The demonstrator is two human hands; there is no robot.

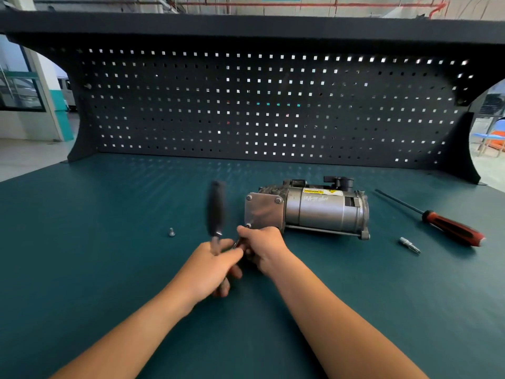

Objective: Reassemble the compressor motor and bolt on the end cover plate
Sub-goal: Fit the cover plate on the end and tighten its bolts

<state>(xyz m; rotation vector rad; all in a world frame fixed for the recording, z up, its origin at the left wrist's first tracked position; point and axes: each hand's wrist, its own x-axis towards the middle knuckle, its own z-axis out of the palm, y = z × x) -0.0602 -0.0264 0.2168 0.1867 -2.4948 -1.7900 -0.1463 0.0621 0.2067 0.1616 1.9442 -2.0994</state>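
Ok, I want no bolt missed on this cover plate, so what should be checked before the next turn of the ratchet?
1. The upper two bolts in the cover plate: ok, both in place.
2. The lower-left bolt: cannot tell, the right hand hides the tool's end.
3. The last bolt: not ok, lying loose on the bench.
4. Grip on the ratchet: ok, the left hand holds it.
5. The motor lying on the bench: ok.
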